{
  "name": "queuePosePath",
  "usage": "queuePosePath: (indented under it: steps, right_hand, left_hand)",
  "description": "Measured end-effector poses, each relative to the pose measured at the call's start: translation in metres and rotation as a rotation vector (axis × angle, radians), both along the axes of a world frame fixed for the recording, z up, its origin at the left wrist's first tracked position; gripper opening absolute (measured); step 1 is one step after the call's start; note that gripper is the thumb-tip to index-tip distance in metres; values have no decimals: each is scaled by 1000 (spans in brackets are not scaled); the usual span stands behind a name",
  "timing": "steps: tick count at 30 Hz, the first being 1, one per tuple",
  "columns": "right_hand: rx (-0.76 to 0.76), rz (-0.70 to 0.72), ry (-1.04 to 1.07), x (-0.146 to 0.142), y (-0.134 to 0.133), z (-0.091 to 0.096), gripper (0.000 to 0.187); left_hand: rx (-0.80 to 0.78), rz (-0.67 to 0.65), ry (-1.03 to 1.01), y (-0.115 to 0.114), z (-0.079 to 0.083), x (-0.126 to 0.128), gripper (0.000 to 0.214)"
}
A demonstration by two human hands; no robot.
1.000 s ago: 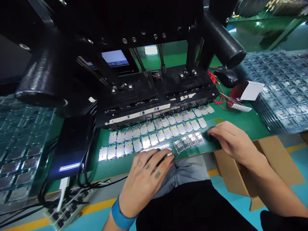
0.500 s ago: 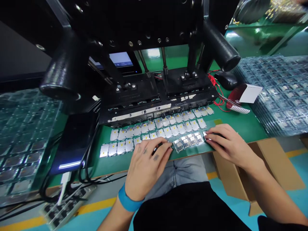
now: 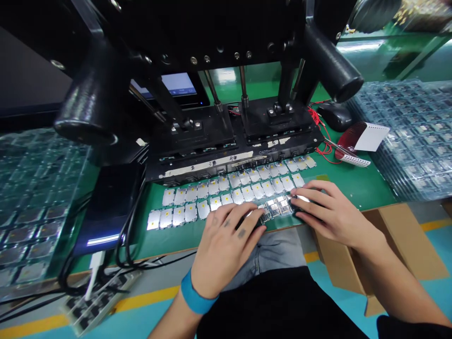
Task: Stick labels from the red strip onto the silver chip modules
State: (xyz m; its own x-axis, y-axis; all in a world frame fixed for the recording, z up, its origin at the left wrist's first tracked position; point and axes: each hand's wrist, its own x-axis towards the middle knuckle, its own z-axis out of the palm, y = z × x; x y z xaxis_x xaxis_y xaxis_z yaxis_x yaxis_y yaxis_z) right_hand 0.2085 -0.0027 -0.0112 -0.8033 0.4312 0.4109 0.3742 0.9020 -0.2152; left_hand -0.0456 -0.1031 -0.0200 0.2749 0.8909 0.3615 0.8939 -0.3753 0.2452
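Observation:
A short row of small circuit boards [image 3: 278,206] lies near the table's front edge, chip side up. My left hand [image 3: 229,240], with a blue wristband [image 3: 198,294], curls its fingers around the left end of this row. At the opposite end, my right hand [image 3: 328,214] presses its bent fingers against the last boards, partly covering them. The boards sit between both hands; the outermost ones are mostly hidden under my fingertips. Just behind, silver-faced boards [image 3: 177,215] with yellow dots lie in two long rows.
A black test fixture [image 3: 208,165] with numbered tape stands behind the boards, its lever handles [image 3: 334,66] overhead. Stacked clear trays [image 3: 416,141] are at right, more trays [image 3: 38,207] at left. A black mouse [image 3: 334,117], red wires and a cardboard box [image 3: 406,240] are on the right.
My left hand has moved right onto the left end of the board row. My right hand has shifted slightly left, so the hands are closer together and cover more of the row.

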Motion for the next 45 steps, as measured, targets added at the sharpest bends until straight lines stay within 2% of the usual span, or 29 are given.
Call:
queuePosePath:
  steps: [8,12,16,23,27,32,37,45]
  right_hand:
    - [1,33,10,-5,2,-1,17]
    - [46,-16,84,-8,4,-2,16]
    - [60,-92,144,-14,5,1,15]
    - [-25,-103,94,-20,9,-6,14]
    - [-36,-94,48,-11,8,-9,16]
    - [-64,-34,-2,-4,0,-5,13]
    - [-57,-64,18,-9,-4,-5,12]
    - [6,-85,57,-12,-5,-10,12]
  left_hand:
    - [90,-13,-46,9,4,9,16]
    - [144,14,-111,9,4,6,19]
    - [129,-1,-175,10,1,3,25]
    - [101,19,-85,20,0,8,18]
    - [68,19,-84,12,5,6,17]
    - [61,-69,-60,-1,2,2,21]
    - [53,-121,-78,-1,-4,2,23]
    - [57,-126,-65,-1,-2,4,21]
